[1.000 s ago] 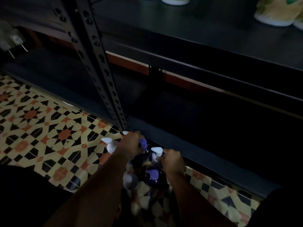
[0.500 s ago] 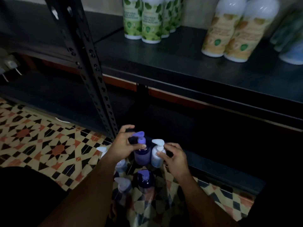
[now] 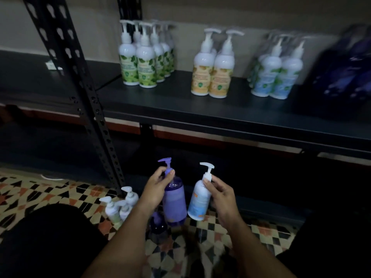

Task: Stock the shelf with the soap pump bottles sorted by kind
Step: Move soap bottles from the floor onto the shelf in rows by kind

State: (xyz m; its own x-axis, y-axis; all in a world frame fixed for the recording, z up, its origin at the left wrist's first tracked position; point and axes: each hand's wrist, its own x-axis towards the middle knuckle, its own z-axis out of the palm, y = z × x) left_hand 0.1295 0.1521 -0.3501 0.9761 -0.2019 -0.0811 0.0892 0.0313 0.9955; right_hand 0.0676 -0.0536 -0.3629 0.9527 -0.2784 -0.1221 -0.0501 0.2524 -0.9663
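Shelf (image 3: 180,109) stock, counted from left: one cluster of green-label pump bottles (image 3: 147,63), two in the front row and more behind, the full number not countable; two orange-label pump bottles (image 3: 212,71) visible side by side, with a possible further one behind; blue-label pump bottles (image 3: 277,75), two in front and more behind, blurred; at far right a dark purple mass (image 3: 345,77), too blurred to count.

On the patterned floor (image 3: 40,191), beside the foot of the perforated shelf upright (image 3: 84,93): three small white pump bottles (image 3: 120,207) in a tight group, and one dark purple bottle (image 3: 158,227) standing just below the left hand.

Both forearms reach forward from the lower edge of the view, with hands raised above the floor and in front of the dark lower shelf opening.

Left hand (image 3: 155,189): closed around the neck and shoulder of a purple pump bottle (image 3: 173,199), thumb and fingers at the base of the pump. Bottle is upright and clear of the floor.

Right hand (image 3: 219,195): grips a white pump bottle (image 3: 199,199) near the collar with thumb and forefinger, the remaining fingers loosely curled alongside. Bottle tilts, its base swung toward the purple one; the two bottles are just beside each other.
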